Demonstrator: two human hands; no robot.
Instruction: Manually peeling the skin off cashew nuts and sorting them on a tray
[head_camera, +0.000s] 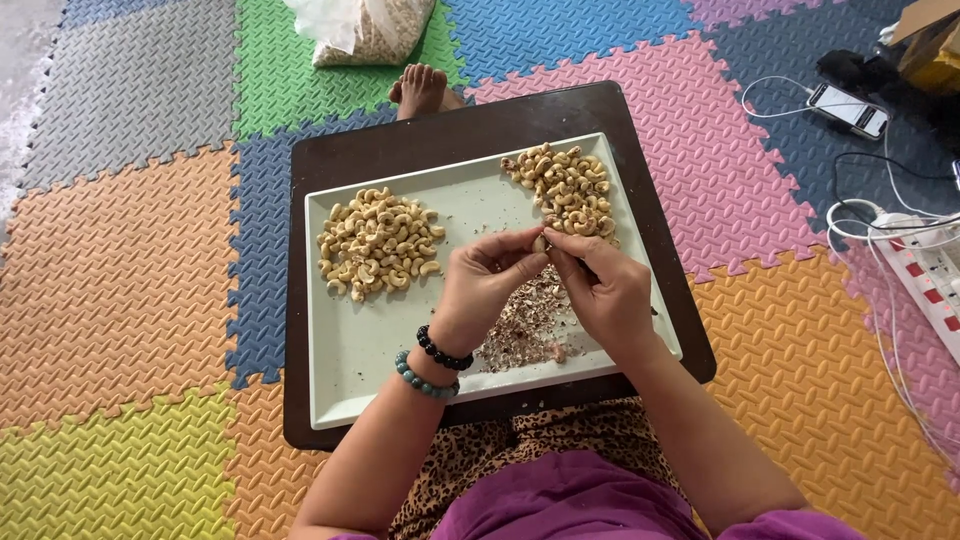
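Nut in hand: a single pale cashew (540, 243) pinched between the fingertips of both hands, held above the middle of the tray.
How it handles: it looks light, small, hard and brittle; likely to snap or slip if squeezed, so a fingertip pinch at its ends suits it best.
Left hand (482, 290): fingers closed on the cashew from the left; two bead bracelets (432, 365) on the wrist.
Right hand (602, 288): fingers together on the same cashew from the right, touching the left fingertips; a thin dark tool seems to lie under the hand, too hidden to be sure.
Left pile (378, 243): pale, clean cashews on the tray's left half.
Right pile (570, 187): cashews with brownish skin at the far right corner.
Scraps (525, 325): reddish-brown flakes of skin heaped just below the hands.
Tray (350, 385): pale, rectangular, shallow-rimmed.
Tabletop (420, 140): low, dark brown, over the person's lap.
Floor (120, 260): interlocking foam mats in many colours; a bare foot (422, 90) past the far edge.
Room: a clear bag of nuts (370, 30) beyond, a phone (848, 108) on a cable and a power strip (925, 275) to the right.
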